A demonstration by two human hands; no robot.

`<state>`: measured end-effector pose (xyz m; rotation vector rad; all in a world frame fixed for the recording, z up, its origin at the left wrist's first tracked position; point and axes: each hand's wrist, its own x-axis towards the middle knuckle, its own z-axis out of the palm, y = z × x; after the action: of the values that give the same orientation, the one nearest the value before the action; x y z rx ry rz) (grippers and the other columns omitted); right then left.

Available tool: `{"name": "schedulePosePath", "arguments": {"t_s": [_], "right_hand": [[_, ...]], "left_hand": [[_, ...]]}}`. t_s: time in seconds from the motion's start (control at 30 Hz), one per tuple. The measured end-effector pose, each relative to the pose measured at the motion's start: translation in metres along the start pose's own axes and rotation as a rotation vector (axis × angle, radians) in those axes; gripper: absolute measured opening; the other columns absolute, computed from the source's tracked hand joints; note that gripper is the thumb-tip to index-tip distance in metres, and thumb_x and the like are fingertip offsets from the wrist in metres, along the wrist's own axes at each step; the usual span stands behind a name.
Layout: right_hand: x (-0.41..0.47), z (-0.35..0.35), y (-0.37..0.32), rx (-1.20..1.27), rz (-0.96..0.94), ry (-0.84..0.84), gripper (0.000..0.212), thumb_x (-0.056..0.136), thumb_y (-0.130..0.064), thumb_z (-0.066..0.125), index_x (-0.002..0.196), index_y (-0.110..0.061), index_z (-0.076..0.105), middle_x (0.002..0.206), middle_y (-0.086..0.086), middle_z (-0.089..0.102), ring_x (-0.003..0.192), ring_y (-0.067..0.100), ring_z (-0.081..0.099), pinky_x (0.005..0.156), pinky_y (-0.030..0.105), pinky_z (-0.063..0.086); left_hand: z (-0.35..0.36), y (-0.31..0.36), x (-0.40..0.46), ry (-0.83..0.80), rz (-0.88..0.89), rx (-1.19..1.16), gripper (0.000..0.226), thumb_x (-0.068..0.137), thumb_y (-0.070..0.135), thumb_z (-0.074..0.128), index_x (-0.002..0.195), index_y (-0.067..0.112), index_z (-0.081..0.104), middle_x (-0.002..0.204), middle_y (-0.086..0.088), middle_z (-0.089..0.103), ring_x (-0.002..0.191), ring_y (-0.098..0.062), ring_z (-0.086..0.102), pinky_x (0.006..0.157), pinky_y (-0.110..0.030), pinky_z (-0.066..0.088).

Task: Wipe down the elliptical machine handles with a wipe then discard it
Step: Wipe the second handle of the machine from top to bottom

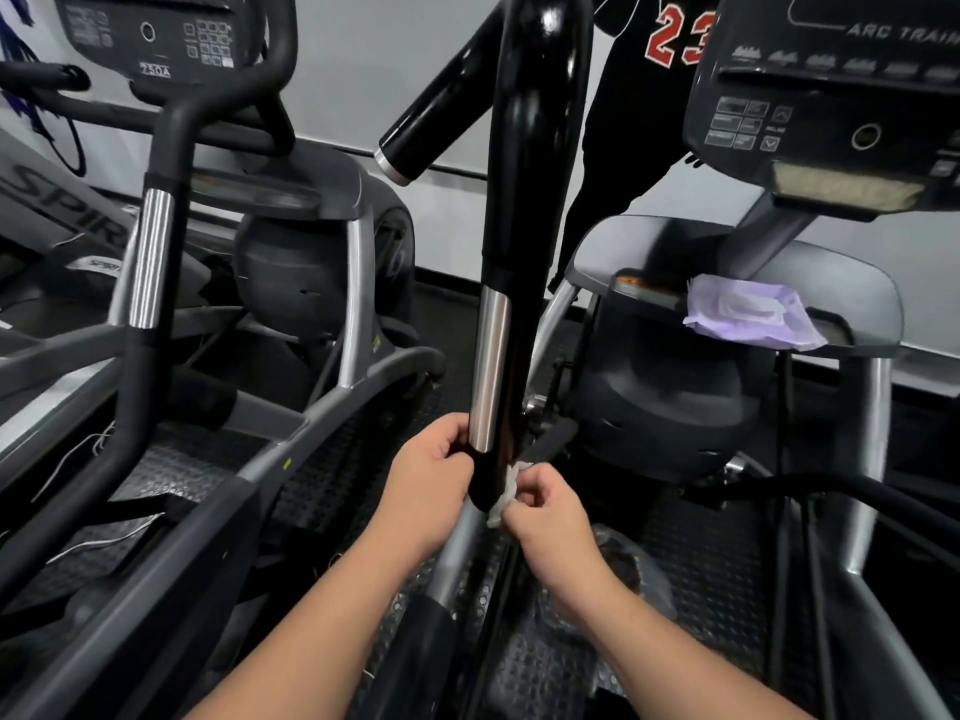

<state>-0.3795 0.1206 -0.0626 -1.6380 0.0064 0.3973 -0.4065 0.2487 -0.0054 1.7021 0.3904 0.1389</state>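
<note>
A glossy black handle (524, 210) of the elliptical machine runs from the top centre of the frame down to the lower middle, with a silver metal strip (489, 371) along its left side. A shorter black branch with a silver end cap (395, 166) juts off it toward the upper left.

The left hand (426, 491) grips the handle at its lower end, just below the silver strip, with the thumb curled round the front. The right hand (545, 517) sits just to the right of it at the same height, fingers curled, pinching a crumpled white wipe (506, 493) and pressing it against the right side of the black grip where the grip ends and a grey bar begins.

At the right of the frame a purple pack of wipes (753, 314) lies on the grey shroud (857, 283) of the machine, below its console (831, 96), which reads "ARC TRAIN" along the top. A black garment (639, 96) with a red "23" hangs behind the handle at the top. A second machine, with its own console (156, 33) marked "250A" and a matte black handle (156, 283), fills the left side. A black studded rubber floor (717, 563) shows beneath both.
</note>
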Motion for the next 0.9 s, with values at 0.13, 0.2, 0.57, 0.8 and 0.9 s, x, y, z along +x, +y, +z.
{"name": "schedulePosePath", "arguments": {"t_s": [0.13,0.2,0.57,0.8,0.9], "right_hand": [[-0.004,0.001,-0.010,0.056,-0.109,0.021,0.018,0.082,-0.001,0.066,0.092,-0.013,0.059,0.072,0.005,0.062,0.066,0.011,0.057,0.063,0.023,0.047],[-0.007,0.003,-0.010,0.034,-0.143,0.039,0.019,0.086,-0.001,0.068,0.094,-0.014,0.057,0.074,0.009,0.058,0.068,0.009,0.055,0.067,0.027,0.048],[-0.018,0.013,-0.008,-0.103,-0.139,0.120,0.023,0.086,-0.017,0.075,0.093,-0.022,0.054,0.071,-0.004,0.063,0.065,0.008,0.061,0.069,0.036,0.056],[-0.018,0.009,-0.010,-0.148,-0.145,0.090,0.024,0.088,-0.024,0.074,0.092,-0.030,0.052,0.062,-0.018,0.058,0.058,-0.001,0.053,0.060,0.025,0.048],[-0.018,0.006,-0.006,-0.236,-0.130,0.071,0.025,0.088,-0.026,0.075,0.087,-0.028,0.050,0.059,-0.024,0.055,0.055,-0.003,0.050,0.057,0.022,0.044]], "left_hand": [[0.001,0.003,-0.002,0.001,0.004,0.000,0.049,0.078,-0.016,0.044,0.099,0.018,0.074,0.090,0.002,0.076,0.081,-0.003,0.067,0.069,-0.011,0.050],[0.001,0.002,-0.002,0.009,-0.007,0.010,0.050,0.078,-0.015,0.044,0.098,0.020,0.074,0.089,0.003,0.076,0.080,-0.003,0.067,0.069,-0.012,0.051],[0.002,0.005,-0.005,0.006,-0.085,0.011,0.048,0.078,-0.011,0.043,0.091,0.026,0.072,0.068,0.005,0.067,0.052,-0.005,0.051,0.048,-0.016,0.041],[0.003,0.009,-0.006,0.006,-0.080,0.044,0.050,0.079,-0.010,0.045,0.089,0.030,0.072,0.080,0.001,0.074,0.064,-0.008,0.061,0.057,-0.021,0.047],[0.003,0.009,-0.006,-0.006,-0.094,0.038,0.049,0.079,-0.011,0.043,0.088,0.028,0.072,0.081,-0.007,0.073,0.066,-0.017,0.059,0.061,-0.032,0.049]]}}
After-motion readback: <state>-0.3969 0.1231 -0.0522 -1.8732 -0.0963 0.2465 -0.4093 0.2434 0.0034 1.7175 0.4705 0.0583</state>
